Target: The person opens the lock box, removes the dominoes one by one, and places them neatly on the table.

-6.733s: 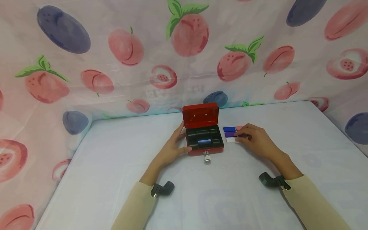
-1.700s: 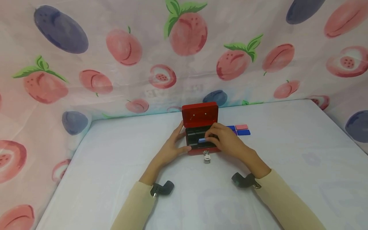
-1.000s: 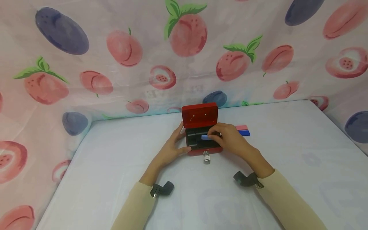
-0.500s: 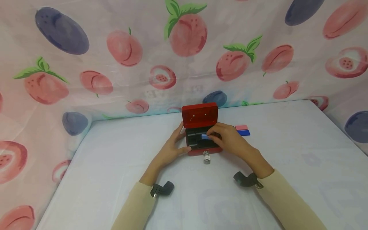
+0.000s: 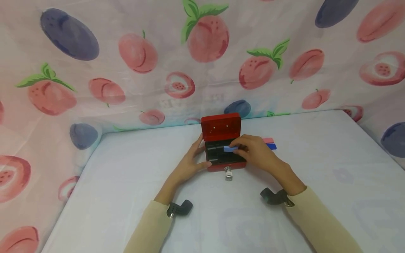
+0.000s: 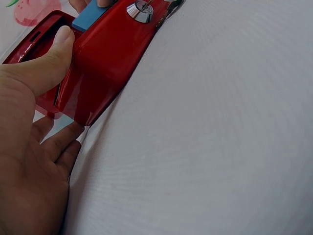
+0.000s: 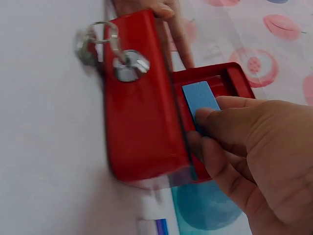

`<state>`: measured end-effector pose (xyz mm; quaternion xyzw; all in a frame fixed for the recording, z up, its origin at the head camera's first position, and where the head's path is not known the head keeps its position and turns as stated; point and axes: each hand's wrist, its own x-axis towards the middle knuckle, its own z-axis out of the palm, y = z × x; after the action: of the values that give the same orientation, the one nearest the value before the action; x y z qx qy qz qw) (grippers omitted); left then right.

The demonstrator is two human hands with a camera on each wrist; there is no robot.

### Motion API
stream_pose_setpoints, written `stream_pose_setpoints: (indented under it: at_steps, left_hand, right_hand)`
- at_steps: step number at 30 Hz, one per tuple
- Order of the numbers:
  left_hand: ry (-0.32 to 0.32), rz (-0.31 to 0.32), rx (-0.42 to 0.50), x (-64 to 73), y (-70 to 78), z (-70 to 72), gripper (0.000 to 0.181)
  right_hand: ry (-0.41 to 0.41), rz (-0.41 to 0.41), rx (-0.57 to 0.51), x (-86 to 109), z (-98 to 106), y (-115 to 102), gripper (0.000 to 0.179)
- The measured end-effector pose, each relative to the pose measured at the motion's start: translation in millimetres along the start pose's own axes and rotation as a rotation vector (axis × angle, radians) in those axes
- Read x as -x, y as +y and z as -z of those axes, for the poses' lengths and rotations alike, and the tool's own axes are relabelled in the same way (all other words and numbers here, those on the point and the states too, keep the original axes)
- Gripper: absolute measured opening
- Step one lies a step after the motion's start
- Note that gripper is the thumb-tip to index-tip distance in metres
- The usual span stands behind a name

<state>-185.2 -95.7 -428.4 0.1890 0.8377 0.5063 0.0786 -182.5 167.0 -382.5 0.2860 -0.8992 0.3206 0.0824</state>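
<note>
A small red cash box (image 5: 226, 167) stands with its lid (image 5: 220, 128) raised, showing a black tray (image 5: 215, 147) inside. My left hand (image 5: 188, 163) holds the box's left side. Its thumb (image 6: 54, 58) lies over the front rim, and the other fingers spread along the outside. Between thumb and fingertips my right hand (image 5: 257, 151) pinches a light blue flat block (image 7: 201, 97) above the tray. In the left wrist view, the same blue block (image 6: 88, 17) shows past the box wall. The right hand covers part of the tray.
Right of the box lie a pink block (image 5: 268, 140) and a dark blue block (image 5: 271, 146), partly behind the right hand. A white block (image 7: 147, 227) shows in the right wrist view. Keys (image 5: 228, 174) hang from the front lock. A fruit-print cloth (image 5: 142, 88) hangs behind the table.
My right hand has left the blocks on the right, reached over the tray and taken up the light blue block that lay in it. The left hand has stayed on the box.
</note>
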Motion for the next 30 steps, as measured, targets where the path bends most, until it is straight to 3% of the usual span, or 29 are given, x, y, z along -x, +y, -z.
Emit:
stream_pose_setpoints:
  at_steps: [6,12,21,22,30]
  left_hand:
    - [0.000,-0.011,-0.008,-2.8,-7.0,-3.2,0.098]
    - [0.014,-0.010,-0.023,-1.8,-5.3,-1.8,0.099]
    - [0.020,0.013,-0.030,-1.0,-3.9,0.2,0.099]
    - [0.019,0.016,-0.027,1.2,2.0,1.1,0.099]
    - [0.017,-0.005,-0.005,-1.3,-7.1,-1.0,0.099]
  right_hand:
    - [0.103,0.064,-0.039,6.7,15.3,4.3,0.027]
    - [0.123,0.079,-0.010,14.0,27.6,9.5,0.028]
    - [0.149,0.010,0.066,30.0,47.8,26.5,0.029]
    - [0.153,0.004,0.075,31.7,50.7,28.4,0.029]
    - [0.136,-0.059,0.088,47.3,66.5,46.3,0.027]
